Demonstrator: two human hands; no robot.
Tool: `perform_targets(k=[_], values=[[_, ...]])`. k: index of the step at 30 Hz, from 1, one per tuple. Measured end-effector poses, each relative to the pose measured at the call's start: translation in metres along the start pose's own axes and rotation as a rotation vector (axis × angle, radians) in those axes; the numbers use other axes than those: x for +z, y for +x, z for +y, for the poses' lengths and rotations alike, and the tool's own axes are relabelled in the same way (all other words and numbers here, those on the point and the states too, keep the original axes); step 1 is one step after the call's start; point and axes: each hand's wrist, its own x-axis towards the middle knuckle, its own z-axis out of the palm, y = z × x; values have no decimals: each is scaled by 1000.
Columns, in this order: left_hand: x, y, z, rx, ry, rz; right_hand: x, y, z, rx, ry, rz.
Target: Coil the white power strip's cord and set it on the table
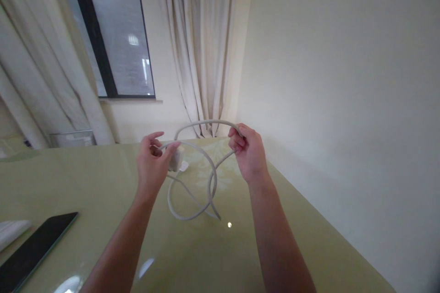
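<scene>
White cable point(206, 124) looped above table point(292, 238), pinched by left hand point(153, 165) and right hand point(248, 153); plug end behind left fingers, hard to make out.

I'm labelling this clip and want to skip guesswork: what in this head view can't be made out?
- White cable: where it runs inside the right hand is covered by curled fingers.
- Small white block on the cable: partly hidden behind the left hand, too blurred to identify.
- Dark flat slab on the table: cut off by the left and bottom edges.
- White object beside it: cut off by the left edge.
- Boxy thing under the curtain: blurred.
</scene>
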Motion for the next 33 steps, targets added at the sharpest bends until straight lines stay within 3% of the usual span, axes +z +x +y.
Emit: perform_targets(k=[4,7,12,16,19,21,23,26,28,30,33], values=[[-8,5,-7,141,130,-94,-2,2,1,59,87,-18],[-7,3,-4,202,72,-158,-6,4,6,112,68,-24],[1,-5,20,386,-157,-245,-3,0,18,289,-94,-263],[0,-12,41,277,-113,-306,10,-13,14,337,-212,-445],[-3,-12,50,240,-53,-256,18,-19,11,301,-357,-584],[-6,-11,55,251,-34,-168,20,-18,15,262,-397,-497],[-8,-10,58,215,-37,-194,19,-13,24,238,-370,-304],[-10,-13,60,63,-45,-564,14,-4,36,254,-238,-89],[-9,-14,57,-62,-56,-717,9,0,38,244,-179,-13],[-10,-12,51,-186,-119,-646,2,4,35,188,-194,80],[-19,0,43,-347,-335,-370,-15,8,28,80,-277,249]])
